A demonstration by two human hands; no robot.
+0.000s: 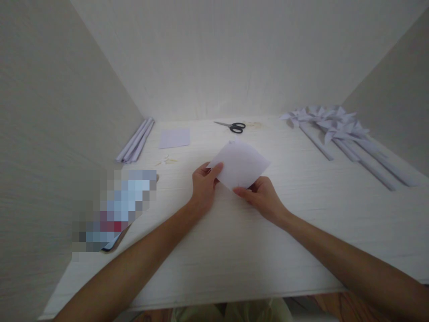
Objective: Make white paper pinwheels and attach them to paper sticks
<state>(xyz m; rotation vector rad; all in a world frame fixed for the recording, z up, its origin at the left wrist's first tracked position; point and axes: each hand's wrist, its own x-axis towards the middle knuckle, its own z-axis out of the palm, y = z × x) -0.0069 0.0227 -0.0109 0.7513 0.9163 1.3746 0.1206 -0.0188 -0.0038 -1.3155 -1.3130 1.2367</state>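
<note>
A square sheet of white paper (243, 163) is held up over the table, turned so its corners point up, down and to the sides. My left hand (204, 185) grips it near the left corner, thumb on top and fingers underneath. At the lower corner my right hand (261, 197) pinches the edge between thumb and fingers. The far corner looks slightly curled. Behind the sheet lies a pair of scissors (234, 127) with black handles, blades pointing left. Another square of paper (174, 138) rests flat to the left.
Rolled paper sticks (136, 141) lie by the left wall. Several paper pinwheels (330, 123) on paper sticks are piled at the right. Small thin pieces (166, 160) sit left of my hands. A pixelated phone-like object (122, 205) leans near the left wall. Walls close in three sides.
</note>
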